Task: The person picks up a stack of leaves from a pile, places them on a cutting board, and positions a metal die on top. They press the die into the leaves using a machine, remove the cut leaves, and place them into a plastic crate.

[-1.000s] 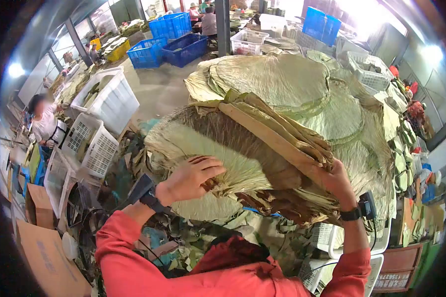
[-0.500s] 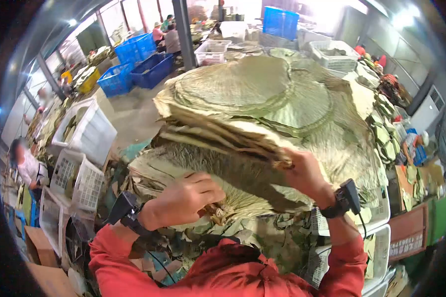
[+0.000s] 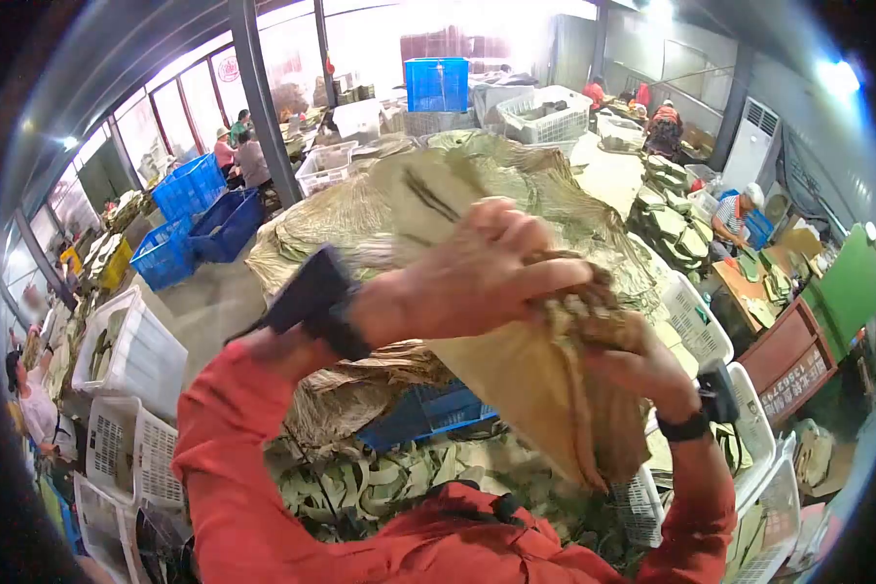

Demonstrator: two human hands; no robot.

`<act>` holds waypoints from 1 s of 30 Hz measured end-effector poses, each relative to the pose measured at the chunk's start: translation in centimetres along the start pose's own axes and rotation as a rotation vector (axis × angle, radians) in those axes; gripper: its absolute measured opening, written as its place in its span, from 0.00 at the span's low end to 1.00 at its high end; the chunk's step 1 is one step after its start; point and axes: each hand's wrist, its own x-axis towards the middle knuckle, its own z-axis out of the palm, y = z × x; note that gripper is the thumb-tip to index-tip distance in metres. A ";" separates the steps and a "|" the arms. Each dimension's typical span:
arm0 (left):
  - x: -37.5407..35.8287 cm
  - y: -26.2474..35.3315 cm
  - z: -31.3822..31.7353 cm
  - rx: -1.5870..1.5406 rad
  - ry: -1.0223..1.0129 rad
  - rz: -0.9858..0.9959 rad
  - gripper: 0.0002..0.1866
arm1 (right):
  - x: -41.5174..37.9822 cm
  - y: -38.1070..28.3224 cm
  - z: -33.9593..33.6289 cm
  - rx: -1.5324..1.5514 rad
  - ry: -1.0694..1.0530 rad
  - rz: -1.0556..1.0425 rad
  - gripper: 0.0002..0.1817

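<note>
One bundle [image 3: 526,389]: leaves, raised before the chest, gathered at the top, flaring downward.
Right hand [image 3: 638,362]: closed firmly around the gathered end.
Left hand [image 3: 472,273]: fingers bent, thumb against the gathered end; blur hides whether it grips.
Pale piece [image 3: 423,200]: behind the left hand, blurred; cannot tell if joined to the bundle.
Pile [image 3: 311,229]: broad, flat leaves, beyond the hands.
Blue crate [image 3: 438,409]: below the pile's near edge.
Scraps [image 3: 380,477]: under the blue crate, near the red clothing [image 3: 457,535].
White crate [image 3: 693,319]: right of the pile.
</note>
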 end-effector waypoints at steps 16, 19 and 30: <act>23.9 11.2 20.7 -0.517 0.188 0.586 0.24 | -22.9 5.3 -5.1 0.056 1.031 0.170 0.30; 24.8 17.6 22.3 -0.791 0.292 0.710 0.22 | -28.7 6.5 -5.7 -0.236 1.254 0.521 0.32; 24.4 31.7 27.7 -2.793 -1.430 -0.243 0.33 | -31.6 1.5 3.8 -1.644 1.028 1.242 0.25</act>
